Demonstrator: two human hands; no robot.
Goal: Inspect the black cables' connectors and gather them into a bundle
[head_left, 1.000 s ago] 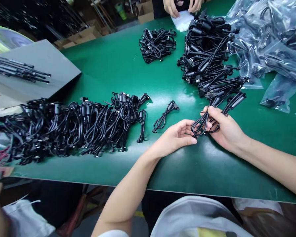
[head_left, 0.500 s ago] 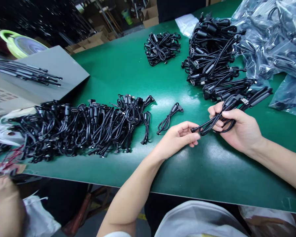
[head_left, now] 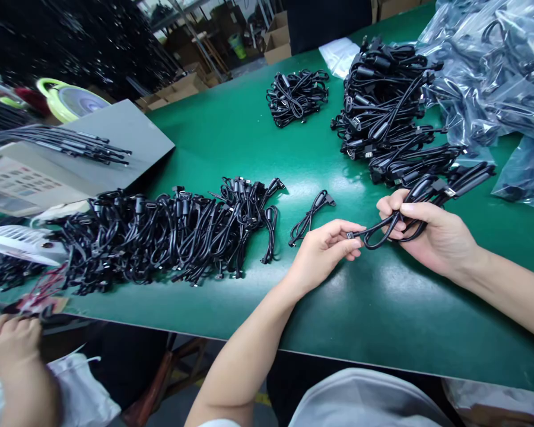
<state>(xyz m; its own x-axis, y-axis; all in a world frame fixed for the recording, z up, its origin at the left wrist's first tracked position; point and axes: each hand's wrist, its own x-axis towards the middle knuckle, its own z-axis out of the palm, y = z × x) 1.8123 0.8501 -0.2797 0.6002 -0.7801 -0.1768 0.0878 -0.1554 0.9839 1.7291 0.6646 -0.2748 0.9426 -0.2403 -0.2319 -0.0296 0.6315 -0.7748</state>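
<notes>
Black bundled cables (head_left: 420, 207) are gripped in my right hand (head_left: 440, 237), its thumb and fingers closed around their middle. My left hand (head_left: 327, 249) pinches the small plug end (head_left: 352, 235) of one cable that hangs out to the left of that bundle. Just above my left hand, a single tied cable (head_left: 311, 216) lies on the green table (head_left: 231, 148). Left of it is a long row of tied black cables (head_left: 173, 237). Beyond my right hand rises a big pile of such cables (head_left: 382, 107).
A smaller cable heap (head_left: 297, 96) lies at the back. Clear plastic bags (head_left: 485, 77) with cables cover the right corner. A grey box-shaped machine (head_left: 129, 136) stands at left, cables on top. Another person's hand (head_left: 15, 341) is at the lower left.
The view has shifted slightly, so the table's contents appear a little lower and further right. Both hands keep their hold; the pinched plug has turned slightly.
</notes>
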